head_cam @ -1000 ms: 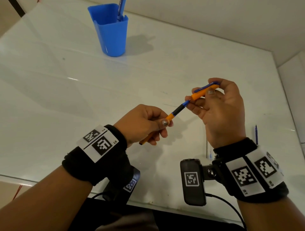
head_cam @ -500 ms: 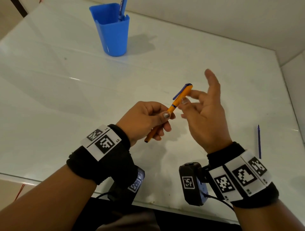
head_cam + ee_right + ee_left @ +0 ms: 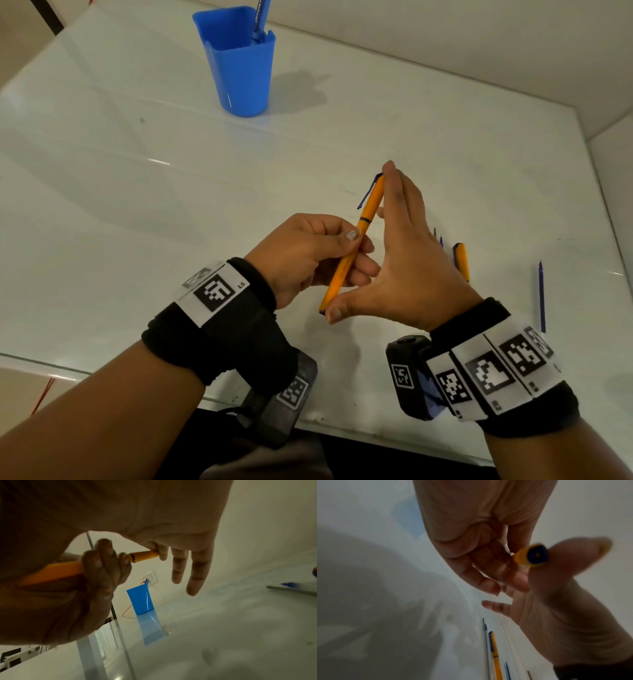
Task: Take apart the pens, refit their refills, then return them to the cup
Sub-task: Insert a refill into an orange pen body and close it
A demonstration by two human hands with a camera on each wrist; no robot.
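My left hand (image 3: 318, 250) grips an orange pen (image 3: 369, 209) round its middle, the pen tilted up and to the right with its blue-clipped cap on. My right hand (image 3: 407, 260) is spread beside it, fingers straight. Its index fingertip presses on the cap end and its thumb presses on the blue bottom end (image 3: 536, 554). In the right wrist view the pen's barrel (image 3: 144, 556) runs between both hands. The blue cup (image 3: 239, 68) stands at the far left of the table with a blue pen (image 3: 260, 17) in it.
A second orange pen (image 3: 461, 262) lies on the white table right of my right hand, with two thin refills (image 3: 435, 234) beside it. A loose blue refill (image 3: 541, 298) lies further right. The table's front edge runs under my wrists; walls close the back and right.
The cap has gone down onto the orange pen. My right hand let go of the cap, opened and now spans the pen end to end. The pen stands steeper.
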